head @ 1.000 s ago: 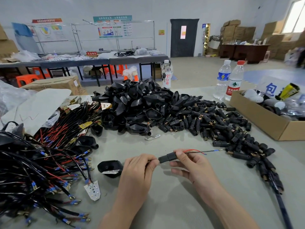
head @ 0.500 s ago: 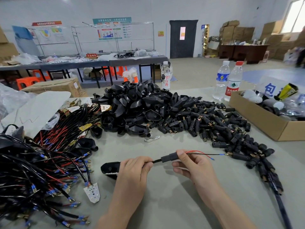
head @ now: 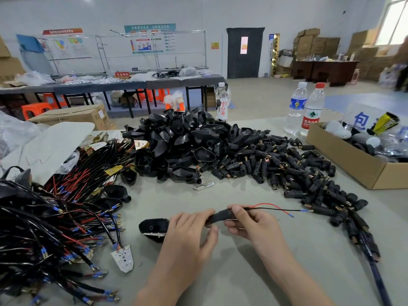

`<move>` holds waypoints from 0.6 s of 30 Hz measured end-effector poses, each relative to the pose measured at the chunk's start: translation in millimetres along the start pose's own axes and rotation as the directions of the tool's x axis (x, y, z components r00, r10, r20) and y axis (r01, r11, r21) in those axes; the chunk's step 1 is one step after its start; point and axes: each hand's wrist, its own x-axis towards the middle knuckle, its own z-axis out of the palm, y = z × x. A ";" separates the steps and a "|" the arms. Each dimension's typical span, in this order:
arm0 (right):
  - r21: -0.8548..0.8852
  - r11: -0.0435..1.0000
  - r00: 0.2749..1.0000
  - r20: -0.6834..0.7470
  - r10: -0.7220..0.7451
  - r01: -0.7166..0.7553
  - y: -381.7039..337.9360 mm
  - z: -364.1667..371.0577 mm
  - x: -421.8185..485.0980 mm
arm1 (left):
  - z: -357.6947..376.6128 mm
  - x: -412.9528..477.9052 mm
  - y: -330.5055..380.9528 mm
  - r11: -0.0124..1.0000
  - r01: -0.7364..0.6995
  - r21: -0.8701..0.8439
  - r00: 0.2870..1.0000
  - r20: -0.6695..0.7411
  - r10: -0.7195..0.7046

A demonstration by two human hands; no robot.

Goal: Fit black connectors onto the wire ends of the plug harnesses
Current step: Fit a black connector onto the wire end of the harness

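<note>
Quick change in the last sec: the gap of bare cable between my hands is gone. L hand is now right up against the rear of the connector, fingers curled over that end, thumb just under it and looking a bit loose (blurred, so can't be sure how tight). R hand pinches the front end between thumb and forefinger, same grip as before.

Wires, red and black w/ blue tips, stick out farther to the right than a sec ago. The black one's tip now reaches just about to the edge of the pile of loose connectors. Can't tell if it touches.

The housing at the harness's other end has come in close. It sits on the table just left of my L hand, where before it lay apart from it.

My read: the connector is sliding down the cable w/ the wire ends fed through, so this one is prob. nearly seated. Can't see from here if it's fully home. Plenty left to do: the heap of harnesses on my left is big.
</note>
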 end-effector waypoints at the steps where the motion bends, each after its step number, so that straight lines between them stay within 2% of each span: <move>1: -0.006 1.000 1.000 0.011 0.006 -0.006 1.1 0.8 -0.5 | 0.7 -0.8 -0.2 1.000 -0.016 0.021 1.000 0.020 0.016; 7: -0.047 0.999 1.000 -0.009 -0.015 0.015 0.2 -0.4 0.6 | -2.4 1.1 -4.8 0.978 -0.037 0.207 0.999 -0.001 0.038; 10: -0.007 1.000 0.994 -0.109 -0.025 0.024 -5.1 -5.9 3.6 | -3.2 0.5 -8.3 0.955 0.009 0.297 1.000 -0.009 -0.007; 13: 0.062 0.998 0.975 -0.223 -0.016 0.031 -11.7 -18.0 7.2 | -4.9 -0.7 -12.9 0.948 0.078 0.308 0.997 -0.003 -0.081; 18: 0.149 0.983 0.941 -0.335 -0.048 0.103 -20.0 -33.7 10.6 | -7.5 0.2 -10.7 0.960 0.144 0.239 0.986 0.046 -0.159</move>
